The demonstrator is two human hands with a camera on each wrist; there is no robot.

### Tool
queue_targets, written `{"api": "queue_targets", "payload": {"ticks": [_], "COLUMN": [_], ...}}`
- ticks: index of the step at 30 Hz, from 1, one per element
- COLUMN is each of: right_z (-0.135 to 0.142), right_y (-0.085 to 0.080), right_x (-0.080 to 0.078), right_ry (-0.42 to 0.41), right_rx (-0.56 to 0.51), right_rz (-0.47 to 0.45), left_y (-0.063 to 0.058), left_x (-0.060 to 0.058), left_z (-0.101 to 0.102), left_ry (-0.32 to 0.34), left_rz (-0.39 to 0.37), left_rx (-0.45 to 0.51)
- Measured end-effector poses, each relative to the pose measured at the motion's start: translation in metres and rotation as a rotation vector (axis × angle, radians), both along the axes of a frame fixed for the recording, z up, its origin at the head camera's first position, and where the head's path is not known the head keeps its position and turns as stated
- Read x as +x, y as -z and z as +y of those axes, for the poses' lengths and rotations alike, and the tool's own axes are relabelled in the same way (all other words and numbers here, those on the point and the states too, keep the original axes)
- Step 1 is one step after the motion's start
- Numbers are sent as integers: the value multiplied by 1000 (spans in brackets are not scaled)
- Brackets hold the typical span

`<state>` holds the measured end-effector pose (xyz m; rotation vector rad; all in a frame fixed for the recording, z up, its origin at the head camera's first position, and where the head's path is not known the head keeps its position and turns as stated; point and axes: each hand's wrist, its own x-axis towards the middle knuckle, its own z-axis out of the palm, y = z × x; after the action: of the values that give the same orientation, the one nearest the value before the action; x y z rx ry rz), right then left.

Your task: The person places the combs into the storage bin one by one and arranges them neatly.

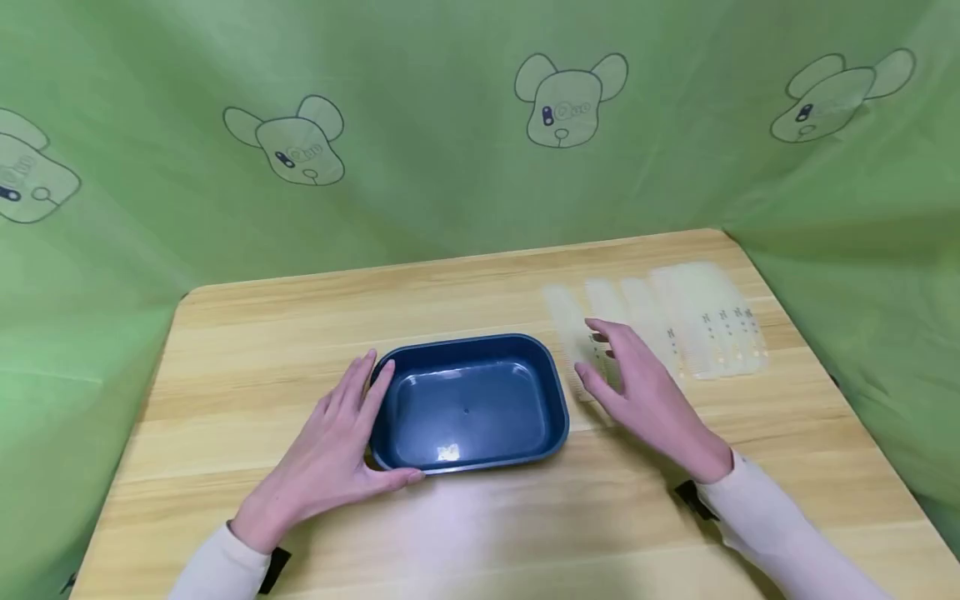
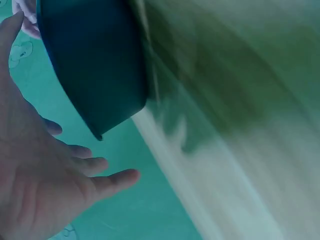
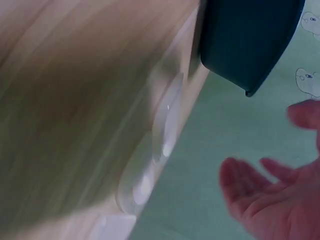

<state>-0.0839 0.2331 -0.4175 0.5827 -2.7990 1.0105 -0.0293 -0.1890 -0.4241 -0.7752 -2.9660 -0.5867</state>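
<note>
A dark blue rectangular plastic tub (image 1: pixel 468 408) stands on the table, with nothing inside it. Around its left end my left hand (image 1: pixel 322 454) is spread, fingers at the far left corner and thumb by the near rim. In the left wrist view the left hand (image 2: pixel 45 165) has extended fingers beside the tub (image 2: pixel 95 65); whether they touch it is unclear. My right hand (image 1: pixel 648 392) hovers to the right of the tub, fingers loosely bent and thumb apart, holding nothing. Below and beyond it lie several pale translucent flat packets (image 1: pixel 697 292) with small dark print, partly covered by that hand.
The packets lie overlapping in a row on the right side of the light wooden table (image 1: pixel 247 358). A green curtain (image 1: pixel 435 200) printed with cartoon mouse-like heads hangs behind the table and along both sides.
</note>
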Motion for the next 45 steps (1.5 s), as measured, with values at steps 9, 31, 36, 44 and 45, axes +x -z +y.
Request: {"api": "queue_targets", "payload": {"ticks": [9, 31, 36, 44, 45], "right_z": [-1, 2, 1, 1, 1], "right_y": [12, 21, 19, 15, 15], "right_x": [-19, -39, -45, -50, -51], "right_ry": [116, 83, 78, 92, 94], "right_rx": [58, 171, 188, 226, 224], "right_rz": [-153, -312, -346, -411, -415], "left_y": [16, 29, 28, 28, 28], "left_x": [0, 3, 1, 2, 2], "left_z": [-6, 1, 1, 1, 1], "left_ry": [-62, -66, -63, -62, -61], "left_rz": [-152, -209, -217, -234, -235], "left_rx": [124, 228, 250, 260, 264]}}
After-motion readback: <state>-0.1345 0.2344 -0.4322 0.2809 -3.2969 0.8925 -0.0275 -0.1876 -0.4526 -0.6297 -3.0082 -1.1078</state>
